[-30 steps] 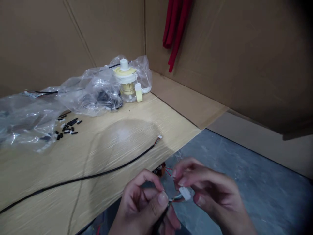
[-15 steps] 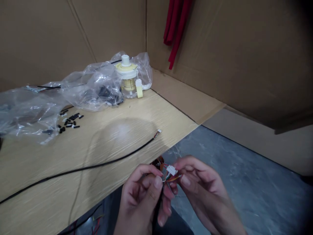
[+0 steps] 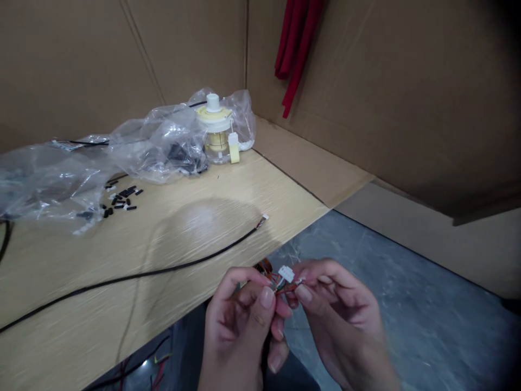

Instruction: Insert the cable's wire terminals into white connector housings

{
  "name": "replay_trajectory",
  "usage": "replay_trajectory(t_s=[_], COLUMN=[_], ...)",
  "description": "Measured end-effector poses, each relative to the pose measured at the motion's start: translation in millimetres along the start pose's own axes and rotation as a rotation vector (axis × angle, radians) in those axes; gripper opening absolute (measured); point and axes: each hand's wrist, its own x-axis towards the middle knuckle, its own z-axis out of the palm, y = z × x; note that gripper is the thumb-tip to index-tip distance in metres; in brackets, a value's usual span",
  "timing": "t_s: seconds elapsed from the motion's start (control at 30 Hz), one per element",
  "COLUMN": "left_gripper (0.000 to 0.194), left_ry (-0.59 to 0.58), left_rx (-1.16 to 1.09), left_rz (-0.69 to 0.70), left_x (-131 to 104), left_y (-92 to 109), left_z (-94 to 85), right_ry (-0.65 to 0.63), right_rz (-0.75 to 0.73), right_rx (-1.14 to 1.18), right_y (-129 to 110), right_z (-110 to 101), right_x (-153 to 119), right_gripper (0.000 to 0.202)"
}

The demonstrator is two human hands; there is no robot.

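Close together past the table's front edge are my two hands. My left hand [image 3: 246, 320] pinches a bundle of thin coloured wires [image 3: 280, 289] between thumb and forefinger, at the end of a dark cable that runs down behind the fingers. A white connector [image 3: 286, 273] stands up between the hands, joined to some of the wires. My right hand [image 3: 334, 304] is closed at the fingertips on loose wire ends, just right of the connector. The exact tips are too small to tell apart.
On the table [image 3: 195, 228] lies a long black cable [image 3: 142, 275] with a small white plug. Black pieces [image 3: 122, 200] are scattered beside crumpled plastic bags [image 3: 158, 141]. A clear and yellow bottle [image 3: 217, 133] stands at the back. Red strips [image 3: 297, 49] hang on the cardboard wall.
The white connector has moved slightly up and tilted. My left hand has shifted a little right, and my right fingertips are a little higher on the wires.
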Motion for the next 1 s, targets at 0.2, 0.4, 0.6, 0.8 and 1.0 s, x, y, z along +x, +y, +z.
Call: replay_trajectory(t_s=[0.2,0.4,0.6,0.8,1.0], left_gripper=[0.032,0.032,0.027,0.018,0.023], left_ry=[-0.012,0.004,0.025,0.032,0.054], left_rx=[-0.018,-0.02,0.01,0.107,0.176], left_rz=[-0.008,-0.001,0.081,0.171,0.147], left_x=[-1,-1,-1,-2,-5], left_y=[-3,-3,-6,-11,-13], left_z=[0.4,1.2,1.9,2.3,3.5], right_ry=[0.045,0.038,-0.009,0.07,0.186], right_rz=[0.013,0.066,-0.007,-0.15,-0.368], right_rx=[0.001,0.039,0.062,-0.051,-0.263], right_y=[0,-1,-2,-2,-4], right_z=[0,1,3,5,9], right_x=[-2,-8,-9,-9,-12], right_gripper=[0.014,0.01,0.016,0.023,0.027])
